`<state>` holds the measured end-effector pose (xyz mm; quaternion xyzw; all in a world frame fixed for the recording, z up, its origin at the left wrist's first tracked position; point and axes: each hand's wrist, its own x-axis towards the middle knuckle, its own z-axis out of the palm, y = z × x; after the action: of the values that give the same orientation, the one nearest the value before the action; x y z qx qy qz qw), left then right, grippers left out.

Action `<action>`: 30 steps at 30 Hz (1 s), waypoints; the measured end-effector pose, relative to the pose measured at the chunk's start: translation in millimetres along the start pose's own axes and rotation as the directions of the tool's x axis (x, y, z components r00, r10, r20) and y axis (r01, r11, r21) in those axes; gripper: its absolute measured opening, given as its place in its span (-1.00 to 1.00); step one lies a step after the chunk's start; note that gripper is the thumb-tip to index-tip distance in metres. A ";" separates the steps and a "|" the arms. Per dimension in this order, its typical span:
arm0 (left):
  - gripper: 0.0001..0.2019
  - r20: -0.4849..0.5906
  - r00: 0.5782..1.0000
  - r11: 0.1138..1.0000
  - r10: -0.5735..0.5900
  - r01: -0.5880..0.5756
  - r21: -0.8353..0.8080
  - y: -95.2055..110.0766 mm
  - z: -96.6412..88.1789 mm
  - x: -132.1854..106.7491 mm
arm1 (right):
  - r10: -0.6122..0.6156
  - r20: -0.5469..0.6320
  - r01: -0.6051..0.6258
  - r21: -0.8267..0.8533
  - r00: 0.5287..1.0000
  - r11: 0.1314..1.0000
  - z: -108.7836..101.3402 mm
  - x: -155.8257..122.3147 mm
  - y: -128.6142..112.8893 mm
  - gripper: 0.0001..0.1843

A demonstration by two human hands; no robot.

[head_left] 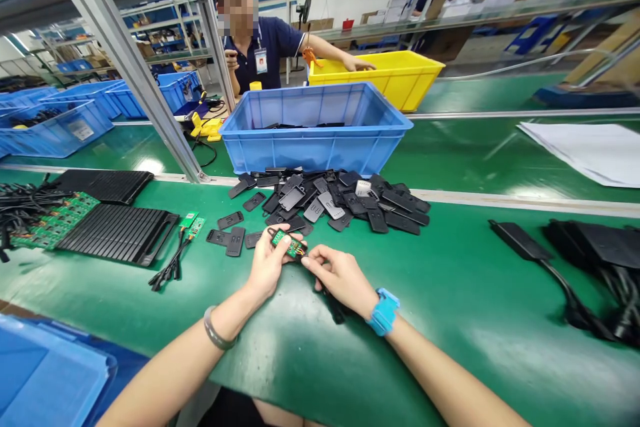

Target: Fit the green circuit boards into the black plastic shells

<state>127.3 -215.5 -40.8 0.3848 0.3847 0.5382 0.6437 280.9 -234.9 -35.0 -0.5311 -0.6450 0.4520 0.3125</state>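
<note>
My left hand [267, 263] is closed around a small black plastic shell with a green circuit board [285, 242] lying in it. Right beside it, my right hand [340, 275] pinches the board's end where a black cable [334, 307] leaves it and runs down under the palm. Both hands hover over the green belt [450, 293], just in front of a heap of black plastic shells [340, 203]. A few loose shells [227, 239] lie to the left of my left hand.
A blue bin [315, 127] stands behind the heap, a yellow bin [390, 77] behind that with a person in a dark shirt [260, 47] reaching into it. Black trays [117, 233], green boards [55, 220], cabled boards [187, 227] lie left. Black cabled parts [575, 260] lie right.
</note>
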 end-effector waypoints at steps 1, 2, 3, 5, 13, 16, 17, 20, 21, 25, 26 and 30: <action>-0.66 0.011 1.000 1.000 0.015 -0.015 0.012 0.4 0.1 -0.4 | 0.006 0.031 -0.005 -0.010 1.000 1.000 -1.2 0.7 -0.5 -0.71; -0.65 0.023 0.999 0.999 0.031 -0.031 0.025 0.8 0.3 -0.8 | -0.005 0.032 0.006 -0.028 0.999 1.000 -2.0 1.2 -0.8 -0.67; -0.65 0.035 0.998 0.998 0.046 -0.047 0.036 1.3 0.4 -1.1 | -0.031 0.009 0.031 -0.050 0.999 0.998 -2.6 1.6 -1.0 -0.65; -0.67 0.053 0.996 0.996 0.067 -0.070 0.053 2.3 0.5 -1.4 | -0.095 -0.058 0.090 -0.091 0.994 0.992 -2.7 1.9 -1.2 -0.64; -0.69 0.083 0.996 0.997 0.025 -0.032 0.074 7.1 0.2 -3.9 | -0.121 -0.052 0.124 0.075 0.991 0.989 1.6 1.7 0.2 -0.55; -0.67 0.075 0.997 0.998 0.026 -0.031 0.062 9.9 0.0 -4.9 | -0.115 -0.084 0.119 0.053 0.990 0.991 1.1 1.8 0.3 -0.57; -0.67 0.071 0.997 0.997 0.035 -0.039 0.067 11.0 0.3 -5.3 | -0.115 -0.096 0.119 0.040 0.989 0.992 0.8 1.7 0.3 -0.58; -0.71 0.062 0.995 0.989 0.081 -0.088 0.119 14.2 2.2 -7.7 | -0.105 -0.091 0.108 0.023 0.990 0.994 -0.3 1.6 0.3 -0.60; -0.73 0.061 0.993 0.984 0.099 -0.106 0.140 14.9 3.3 -8.7 | -0.098 -0.082 0.100 0.021 0.992 0.995 -0.5 1.9 0.5 -0.60; -0.78 0.039 0.987 0.966 0.156 -0.160 0.203 15.2 8.1 -11.8 | -0.059 -0.079 0.059 0.001 0.995 0.998 0.7 5.6 2.8 -0.60; -0.78 0.031 0.986 0.963 0.165 -0.168 0.211 14.6 9.0 -11.9 | -0.049 -0.082 0.049 -0.001 0.995 0.999 1.6 6.7 3.4 -0.59; -0.73 -0.001 0.995 0.983 0.104 -0.103 0.151 10.4 9.7 -9.0 | -0.065 -0.096 0.066 0.004 0.993 0.998 6.0 7.8 4.5 -0.58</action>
<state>130.9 -223.9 -26.7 0.4494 0.4065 0.5419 0.5824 275.6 -228.7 -42.1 -0.5296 -0.6448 0.4178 0.3594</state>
